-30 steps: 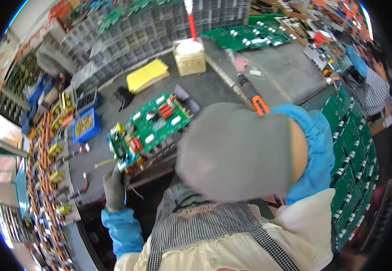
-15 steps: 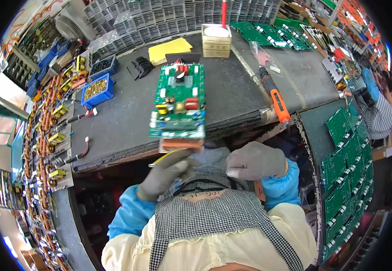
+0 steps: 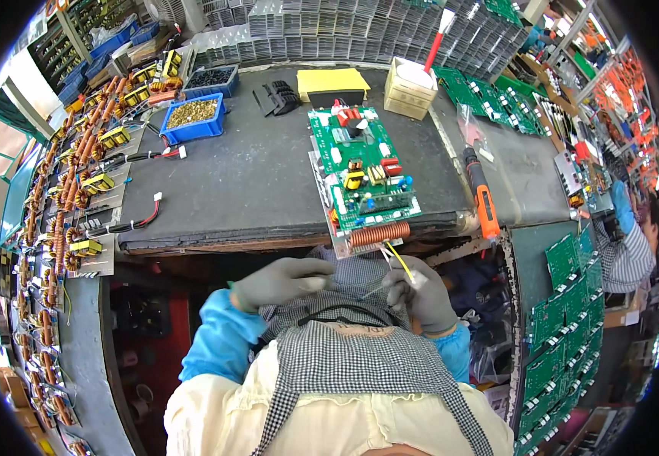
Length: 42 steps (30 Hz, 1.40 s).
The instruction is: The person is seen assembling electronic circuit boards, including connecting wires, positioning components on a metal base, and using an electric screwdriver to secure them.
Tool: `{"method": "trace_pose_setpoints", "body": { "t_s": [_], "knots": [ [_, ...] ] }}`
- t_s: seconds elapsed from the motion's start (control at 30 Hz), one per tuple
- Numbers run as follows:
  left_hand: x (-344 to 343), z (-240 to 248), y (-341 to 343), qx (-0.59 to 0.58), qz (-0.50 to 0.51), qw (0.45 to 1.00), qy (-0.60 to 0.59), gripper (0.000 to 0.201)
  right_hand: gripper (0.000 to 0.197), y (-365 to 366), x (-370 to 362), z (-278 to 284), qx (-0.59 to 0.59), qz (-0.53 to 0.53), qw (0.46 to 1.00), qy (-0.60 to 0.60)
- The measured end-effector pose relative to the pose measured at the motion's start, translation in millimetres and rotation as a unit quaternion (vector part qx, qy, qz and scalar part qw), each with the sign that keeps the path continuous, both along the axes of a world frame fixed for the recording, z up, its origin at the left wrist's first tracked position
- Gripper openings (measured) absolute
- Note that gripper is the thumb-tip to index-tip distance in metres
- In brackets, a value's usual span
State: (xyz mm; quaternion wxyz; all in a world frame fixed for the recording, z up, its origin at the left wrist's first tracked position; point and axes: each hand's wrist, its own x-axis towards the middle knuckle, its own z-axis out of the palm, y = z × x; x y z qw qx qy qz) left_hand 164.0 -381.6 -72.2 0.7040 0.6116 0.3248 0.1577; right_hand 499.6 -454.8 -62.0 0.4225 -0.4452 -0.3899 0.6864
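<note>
The circuit board [image 3: 379, 156], green and crowded with small parts, lay on the dark workbench [image 3: 231, 182], its near end at the front edge. A copper coil [image 3: 379, 234] ran across that end, and a yellow wire [image 3: 400, 262] slanted from it toward the right hand [image 3: 424, 296]. The gloved fingers of this hand were curled inward, close to the wires; whether they pinched one could not be told. The left hand [image 3: 288, 283], also gloved, hung before the bench edge, left of the coil and apart from it, its fingers close together and slightly bent; whether they gripped anything could not be told. Right of the board lay an orange-and-black power screwdriver [image 3: 481, 197]; to the left stood a blue tray [image 3: 193, 133] of small brass-coloured pieces. Behind the board lay a yellow pad [image 3: 333, 80], beside a cream box [image 3: 407, 97].
</note>
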Motion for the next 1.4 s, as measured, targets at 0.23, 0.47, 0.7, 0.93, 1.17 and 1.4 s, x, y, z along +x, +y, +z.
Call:
{"method": "trace_pose_setpoints", "body": {
  "t_s": [0.23,0.47,0.7,0.93,1.17,1.4],
  "knots": [
    [-57,45,92,0.105,0.31,0.942,-0.076,0.058,0.052,27,-50,25,-0.047,-0.05,0.997,0.047],
    [-13,48,208,0.112,0.316,0.937,-0.097,0.072,0.051,39,-30,19,-0.034,-0.12,0.987,0.099],
    [-6,13,224,0.061,0.308,0.946,-0.082,0.092,0.049,46,-4,13,-0.085,-0.118,0.982,0.118],
    [22,2,264,0.039,0.269,0.952,-0.144,0.074,0.049,39,-36,38,-0.12,-0.115,0.976,0.141],
    [35,5,256,0.039,0.274,0.945,-0.175,0.07,0.051,38,-46,26,-0.002,-0.145,0.978,0.148],
    [64,34,244,0.045,0.322,0.924,-0.203,0.079,0.072,34,-33,30,0.195,-0.21,0.952,0.103]
  ]
}}
